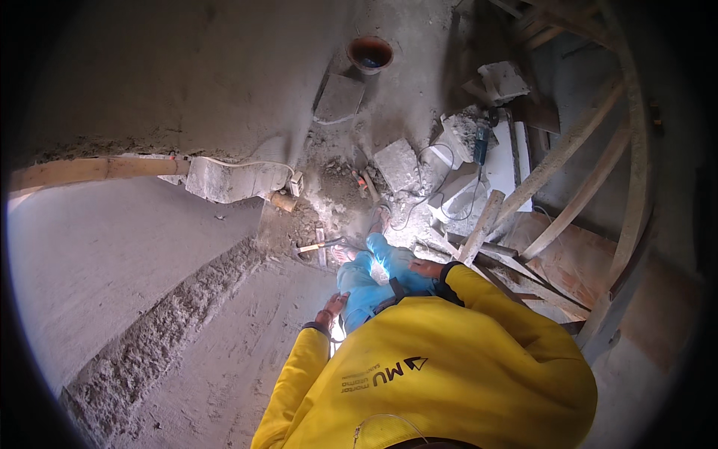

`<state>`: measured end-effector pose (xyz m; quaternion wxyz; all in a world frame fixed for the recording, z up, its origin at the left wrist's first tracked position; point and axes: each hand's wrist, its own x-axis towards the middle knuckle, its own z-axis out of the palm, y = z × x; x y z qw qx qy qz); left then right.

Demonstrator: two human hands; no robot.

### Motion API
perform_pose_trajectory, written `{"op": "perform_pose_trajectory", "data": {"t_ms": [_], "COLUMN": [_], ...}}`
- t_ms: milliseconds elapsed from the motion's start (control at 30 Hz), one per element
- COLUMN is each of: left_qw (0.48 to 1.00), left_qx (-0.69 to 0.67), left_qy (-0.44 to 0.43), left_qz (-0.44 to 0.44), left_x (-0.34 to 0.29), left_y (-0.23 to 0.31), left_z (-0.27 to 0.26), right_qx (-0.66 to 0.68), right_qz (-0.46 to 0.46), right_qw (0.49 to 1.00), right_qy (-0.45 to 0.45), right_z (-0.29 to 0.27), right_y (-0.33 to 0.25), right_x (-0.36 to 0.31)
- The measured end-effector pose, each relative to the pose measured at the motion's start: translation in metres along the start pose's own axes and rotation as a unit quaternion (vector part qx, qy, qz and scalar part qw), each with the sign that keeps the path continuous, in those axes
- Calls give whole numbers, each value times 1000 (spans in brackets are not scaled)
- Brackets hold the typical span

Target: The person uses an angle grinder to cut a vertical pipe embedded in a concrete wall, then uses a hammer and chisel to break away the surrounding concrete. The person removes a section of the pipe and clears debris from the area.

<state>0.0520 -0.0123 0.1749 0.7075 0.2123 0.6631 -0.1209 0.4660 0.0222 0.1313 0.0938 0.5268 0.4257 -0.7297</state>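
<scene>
My right hand (428, 268) lies against the right thigh of my blue trousers (360, 287), its fingers stretched out and nothing in it. At the left thigh, my left hand (331, 308) rests with loosely extended fingers and also appears to hold nothing. A hammer (320, 245) lies on the rubble beside my left foot, apart from both hands. Farther off to the right, a blue corded power tool (481, 144) stands among broken blocks; its dark cable loops over the debris.
Broken concrete blocks (398, 165) and rubble lie ahead of my feet. Slanting wooden poles (561, 153) crowd the right side. A reddish-brown round container (370, 54) stands far ahead. At left are a wooden beam (97, 171) and a white socket box (297, 183) with a cable.
</scene>
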Motion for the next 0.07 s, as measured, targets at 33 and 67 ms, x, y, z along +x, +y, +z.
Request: {"op": "perform_pose_trajectory", "data": {"t_ms": [33,67], "left_qw": [1000,1000], "left_qx": [16,9], "left_qy": [-7,4], "left_qz": [2,26], "left_x": [1,9], "left_y": [4,3], "left_z": [-3,-7], "right_qx": [-11,-17], "right_qz": [-16,-34], "right_qw": [1000,999], "right_qy": [-5,-6], "right_z": [-2,-4], "right_y": [8,12], "right_x": [5,9]}}
